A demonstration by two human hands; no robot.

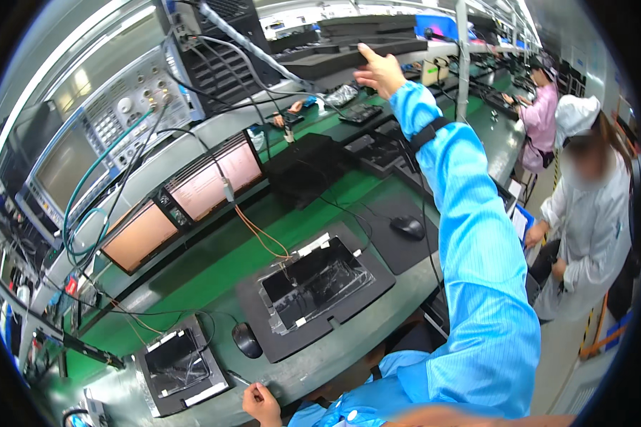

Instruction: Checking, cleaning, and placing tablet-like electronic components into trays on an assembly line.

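Observation:
My right arm, in a blue striped sleeve with a black wrist strap, stretches up and away over the bench. At its end my right hand (382,74) is open and empty, index finger stretched out, near dark foam trays (349,60) on the shelf. At the bench's front edge my left hand (261,404) is closed, fingertips pinched on a thin dark pen-like tool (239,378). Left of it a tablet-like screen (178,363) lies on a black pad. Farther right a larger dark screen panel (313,281) with clear film and white tabs lies on a black foam mat (363,292), orange wires attached.
Black mice (247,340) (407,227) lie beside both mats. Two lit monitors (217,181) and an instrument with knobs (121,117) stand behind, cables hanging across. A black cloth-covered box (310,167) sits on the green bench. A metal post (461,64) rises at right; co-workers (587,213) are beyond.

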